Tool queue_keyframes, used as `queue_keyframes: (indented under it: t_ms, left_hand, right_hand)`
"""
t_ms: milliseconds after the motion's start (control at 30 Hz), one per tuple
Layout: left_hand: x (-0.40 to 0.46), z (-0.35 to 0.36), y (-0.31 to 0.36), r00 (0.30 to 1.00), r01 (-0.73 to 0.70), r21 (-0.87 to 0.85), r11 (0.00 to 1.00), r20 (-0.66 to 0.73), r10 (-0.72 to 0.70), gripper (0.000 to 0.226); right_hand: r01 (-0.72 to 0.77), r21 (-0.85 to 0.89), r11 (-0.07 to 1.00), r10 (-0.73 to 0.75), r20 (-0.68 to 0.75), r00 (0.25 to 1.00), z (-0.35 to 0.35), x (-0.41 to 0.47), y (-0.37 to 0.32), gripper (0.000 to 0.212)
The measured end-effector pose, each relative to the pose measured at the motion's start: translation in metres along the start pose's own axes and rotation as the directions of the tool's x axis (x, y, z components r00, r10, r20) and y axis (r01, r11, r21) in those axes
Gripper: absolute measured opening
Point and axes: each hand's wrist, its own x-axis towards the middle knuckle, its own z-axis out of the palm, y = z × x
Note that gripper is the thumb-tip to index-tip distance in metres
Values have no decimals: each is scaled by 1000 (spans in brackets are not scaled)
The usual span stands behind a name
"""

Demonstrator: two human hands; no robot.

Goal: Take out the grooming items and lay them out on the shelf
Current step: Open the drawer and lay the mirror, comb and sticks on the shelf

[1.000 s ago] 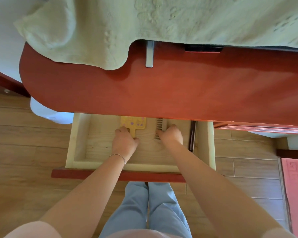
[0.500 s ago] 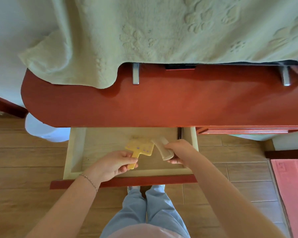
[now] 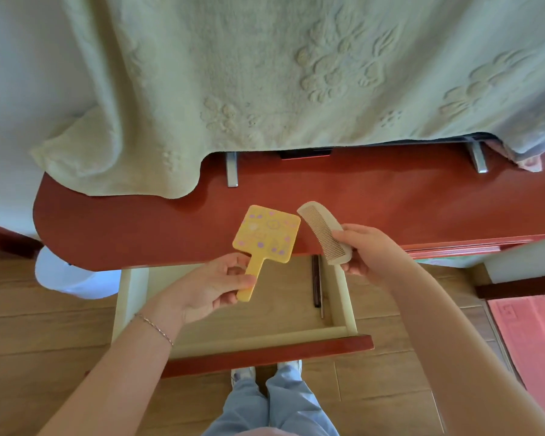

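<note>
Holding a yellow square paddle mirror (image 3: 266, 236) by its handle, the left hand (image 3: 206, 289); the right hand (image 3: 372, 251) pinches a cream curved comb (image 3: 324, 236) above the open drawer (image 3: 339, 297).

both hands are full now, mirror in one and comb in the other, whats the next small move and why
Probably set both down side by side on the bare red shelf just ahead. The left hand grips the yellow mirror by its handle, the right hand pinches the comb, and both are already lifted clear of the open drawer.
</note>
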Motion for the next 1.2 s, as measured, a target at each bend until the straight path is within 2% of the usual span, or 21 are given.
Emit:
queue_keyframes:
  t_ms: [133, 433, 533, 633, 733, 867, 1000, 1100, 1200]
  left_hand:
    - [24, 8, 27, 980, -32, 27, 999, -195, 36, 20]
    - [77, 20, 45, 937, -60, -12, 998, -345, 53, 24]
    - [87, 21, 44, 918, -72, 42, 997, -388, 82, 26]
    - [95, 21, 44, 897, -66, 211, 975, -416, 150, 28]
    - [101, 21, 42, 859, 6, 424, 906, -466, 213, 27]
    - [102, 23, 39, 820, 171, 678, 715, -501, 279, 28]
    - [102, 31, 42, 787, 253, 790, 559, -504, 356, 32]
    - [103, 37, 44, 765, 299, 837, 458, -497, 409, 36]
    - [107, 38, 45, 760, 333, 843, 423, -506, 408, 42]
  right_hand:
    - [72, -49, 996, -77, -114, 991, 3, 24, -11, 19]
    - [52, -169, 984, -87, -204, 975, 10, 78, -19, 31]
    - [30, -166, 986, -67, -221, 973, 6, 91, -19, 33]
    - [12, -197, 980, -59, -231, 971, 1, 100, -16, 35]
    - [23, -253, 967, -80, -217, 973, -1, 105, -12, 35]
    - [95, -458, 884, -206, -198, 958, -1, 107, -7, 40]
    - [121, -647, 753, -299, -173, 938, 1, 107, -4, 57]
    - [103, -729, 677, -313, -158, 936, 2, 110, -5, 57]
    - [41, -798, 601, -308, -184, 934, 5, 113, -4, 55]
